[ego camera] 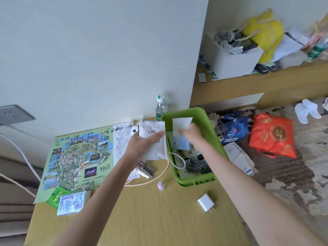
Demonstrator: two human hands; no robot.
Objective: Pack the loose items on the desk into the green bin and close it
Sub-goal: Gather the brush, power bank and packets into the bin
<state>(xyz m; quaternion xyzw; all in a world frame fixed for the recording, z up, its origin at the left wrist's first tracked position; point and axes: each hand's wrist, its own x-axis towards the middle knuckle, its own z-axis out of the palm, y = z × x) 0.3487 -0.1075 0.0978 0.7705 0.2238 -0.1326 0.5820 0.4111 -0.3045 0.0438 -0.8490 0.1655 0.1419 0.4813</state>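
At the desk by the wall | our left hand gripped a white pouch just left of the green bin, likely queued for packing | our right hand, inside the bin, pinched a white packet, seemingly to lay it over the cables | charger and pink bottle lay loose on the desk

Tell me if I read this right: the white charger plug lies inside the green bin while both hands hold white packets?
Not quite: the head view shows the white charger plug on the desk, outside the green bin. The left hand and right hand do each hold a white packet.
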